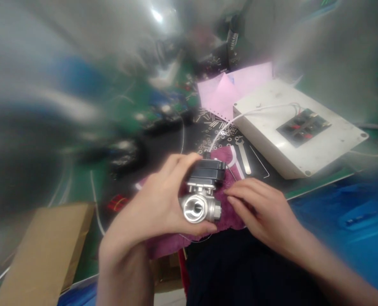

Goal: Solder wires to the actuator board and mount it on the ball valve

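Observation:
My left hand (157, 199) is wrapped round a motorised ball valve (203, 191) and holds it tilted over a purple cloth (233, 208). The valve has a black actuator housing on top and a shiny steel body, with a round threaded port facing me. Close to its right side, my right hand (259, 204) is closed in a pinch. A thin hex key (230, 171) runs from those fingers up to the corner of the black housing; its other end is hidden by the hand. A white cable (220, 138) leads from the housing's far side.
A white box (268, 127) with an inset circuit panel stands at the right, joined to the cable. Behind the cloth lie loose screws and washers (212, 127), an open-end wrench (243, 158), another hex key (261, 163) and pink paper (249, 80). Cardboard (45, 246) sits at left.

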The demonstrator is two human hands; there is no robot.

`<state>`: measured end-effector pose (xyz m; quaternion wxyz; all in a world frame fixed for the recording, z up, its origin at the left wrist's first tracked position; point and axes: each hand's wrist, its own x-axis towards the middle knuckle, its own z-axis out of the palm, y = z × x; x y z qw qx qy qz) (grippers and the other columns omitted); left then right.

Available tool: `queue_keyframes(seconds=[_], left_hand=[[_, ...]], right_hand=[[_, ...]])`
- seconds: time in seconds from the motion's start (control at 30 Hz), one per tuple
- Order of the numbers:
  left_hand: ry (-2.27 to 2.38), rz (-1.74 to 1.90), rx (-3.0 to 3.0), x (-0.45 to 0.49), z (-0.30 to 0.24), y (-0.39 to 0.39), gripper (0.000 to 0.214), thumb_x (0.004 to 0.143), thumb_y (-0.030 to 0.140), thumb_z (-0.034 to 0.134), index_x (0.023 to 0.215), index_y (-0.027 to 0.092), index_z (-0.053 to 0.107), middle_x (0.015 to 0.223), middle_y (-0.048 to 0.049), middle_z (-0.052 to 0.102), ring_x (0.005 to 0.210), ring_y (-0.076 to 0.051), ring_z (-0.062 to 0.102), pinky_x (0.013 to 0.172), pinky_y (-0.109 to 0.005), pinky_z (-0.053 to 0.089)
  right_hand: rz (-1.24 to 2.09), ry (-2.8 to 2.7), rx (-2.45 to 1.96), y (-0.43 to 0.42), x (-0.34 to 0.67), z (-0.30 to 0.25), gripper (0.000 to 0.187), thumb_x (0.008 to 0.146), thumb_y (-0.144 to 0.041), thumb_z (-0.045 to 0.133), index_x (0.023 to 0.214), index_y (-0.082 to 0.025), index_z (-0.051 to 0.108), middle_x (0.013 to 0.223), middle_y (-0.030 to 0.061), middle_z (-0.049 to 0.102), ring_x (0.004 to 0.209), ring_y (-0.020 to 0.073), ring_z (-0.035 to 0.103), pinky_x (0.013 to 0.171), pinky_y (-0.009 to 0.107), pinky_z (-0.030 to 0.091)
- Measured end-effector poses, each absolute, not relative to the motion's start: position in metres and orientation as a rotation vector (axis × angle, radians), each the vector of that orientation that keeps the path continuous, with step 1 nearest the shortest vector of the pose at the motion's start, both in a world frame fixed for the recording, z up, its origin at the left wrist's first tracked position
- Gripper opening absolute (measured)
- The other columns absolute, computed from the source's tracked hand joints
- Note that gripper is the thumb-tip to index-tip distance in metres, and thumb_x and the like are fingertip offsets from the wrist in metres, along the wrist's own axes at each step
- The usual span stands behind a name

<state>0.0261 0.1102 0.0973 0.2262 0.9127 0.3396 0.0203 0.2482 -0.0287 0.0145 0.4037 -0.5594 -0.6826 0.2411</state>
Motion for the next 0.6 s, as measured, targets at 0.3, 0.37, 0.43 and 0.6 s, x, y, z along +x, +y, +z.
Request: queue_keyframes(seconds=[0.3,0.37,0.43,0.6], left_hand=[[0.797,0.03,2.478,0.032,0.107,0.144,0.112,0.057,0.079,0.09,0.15,0.032,0.049,0.147,-0.0082,0.062,0.129,-0.037,0.066,0.114,-0.05,0.053],[0.783,0.036,2.465,0.031,0.108,0.15,0.112,0.057,0.077,0.091,0.151,0.032,0.05,0.149,-0.0075,0.063,0.132,-0.037,0.065,0.115,-0.049,0.052],[0.783,0.02,2.418,0.03,0.108,0.156,0.11,0.058,0.074,0.091,0.152,0.033,0.05,0.15,-0.0064,0.063,0.133,-0.036,0.065,0.113,-0.046,0.053],[0.792,0.046,2.247,0.023,0.106,0.167,0.101,0.06,0.065,0.091,0.148,0.033,0.055,0.15,-0.0044,0.064,0.132,-0.036,0.067,0.108,-0.043,0.055]], right_hand=[[0.163,-2.273,-1.602,-0.014,0.221,0.012,0.015,0.091,-0.008,0.067,0.095,-0.022,0.062,0.094,0.0058,0.064,0.081,0.0228,0.055,0.06,0.038,0.035],[0.101,-2.264,-1.628,-0.012,0.218,0.009,0.013,0.094,-0.011,0.066,0.092,-0.023,0.062,0.092,0.0057,0.063,0.081,0.0224,0.054,0.059,0.038,0.032],[0.047,-2.235,-1.644,-0.012,0.218,0.006,0.011,0.098,-0.014,0.063,0.094,-0.024,0.062,0.09,0.0051,0.063,0.08,0.0216,0.055,0.06,0.038,0.031],[0.006,-2.131,-1.703,-0.014,0.219,0.004,0.01,0.109,-0.026,0.055,0.103,-0.023,0.063,0.09,0.0045,0.063,0.081,0.02,0.058,0.064,0.037,0.034]])
